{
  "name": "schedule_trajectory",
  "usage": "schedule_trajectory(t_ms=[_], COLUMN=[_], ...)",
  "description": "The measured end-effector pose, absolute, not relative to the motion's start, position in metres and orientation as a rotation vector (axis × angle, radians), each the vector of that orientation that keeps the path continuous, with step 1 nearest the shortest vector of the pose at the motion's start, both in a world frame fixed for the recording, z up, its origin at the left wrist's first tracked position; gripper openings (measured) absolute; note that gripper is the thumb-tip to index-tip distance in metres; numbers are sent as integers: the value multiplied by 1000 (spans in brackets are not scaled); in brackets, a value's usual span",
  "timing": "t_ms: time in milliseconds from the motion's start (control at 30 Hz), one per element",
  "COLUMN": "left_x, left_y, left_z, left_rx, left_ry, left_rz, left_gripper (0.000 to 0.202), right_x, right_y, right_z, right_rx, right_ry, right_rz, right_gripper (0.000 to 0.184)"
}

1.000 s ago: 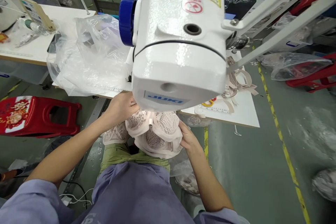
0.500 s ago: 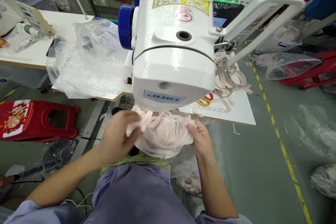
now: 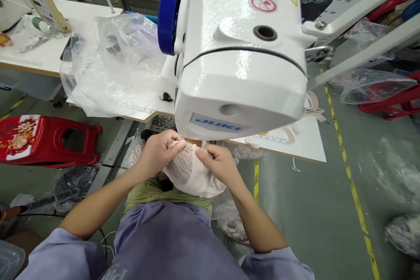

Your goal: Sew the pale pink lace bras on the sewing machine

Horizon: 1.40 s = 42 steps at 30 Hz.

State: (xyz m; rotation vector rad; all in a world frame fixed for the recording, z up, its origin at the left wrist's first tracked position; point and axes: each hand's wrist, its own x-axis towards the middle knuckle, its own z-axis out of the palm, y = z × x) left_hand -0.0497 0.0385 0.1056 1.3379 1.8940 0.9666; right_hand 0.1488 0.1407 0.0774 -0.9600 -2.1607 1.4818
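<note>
**Two hands pinch one lace garment under the sewing machine**

Head view: one pale pink lace garment (image 3: 189, 174) hangs over the lap, just below the front of one white sewing machine (image 3: 243, 61). Its long axis runs roughly left to right. The left hand (image 3: 157, 154) and right hand (image 3: 219, 164) each close fingers on its top edge, close together. One clear plastic bag (image 3: 111, 65) lies on the table (image 3: 305, 144).

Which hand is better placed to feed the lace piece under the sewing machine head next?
Probably the left hand: it grips the lace piece at its upper edge, nearest the sewing machine. The right hand pinches it lower, farther from the machine.
</note>
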Motion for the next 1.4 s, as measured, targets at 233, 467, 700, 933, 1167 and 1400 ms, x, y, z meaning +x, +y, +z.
schedule_trajectory(t_ms=[233,467,700,933,1167,1400], left_x=[-60,-65,-67,-46,-5,1], left_y=[60,63,44,-15,-41,-39], left_z=[87,89,79,-8,-59,-102], left_rx=[1478,1515,1401,1263,1500,1554], left_ry=[2029,2095,2075,1961,1937,2066], left_rz=[1074,928,995,1164,969,919], left_gripper=[10,12,28,59,101,73], right_x=[134,133,145,165,182,195], right_y=[160,164,161,151,140,132], right_z=[74,74,55,44,34,28], right_rx=[-997,-996,-1005,-1064,-1113,-1156], right_ry=[-1985,-1953,-1931,-1903,-1840,-1816], right_rz=[1680,1666,1768,1687,1684,1671], right_gripper=[42,40,46,53,54,55])
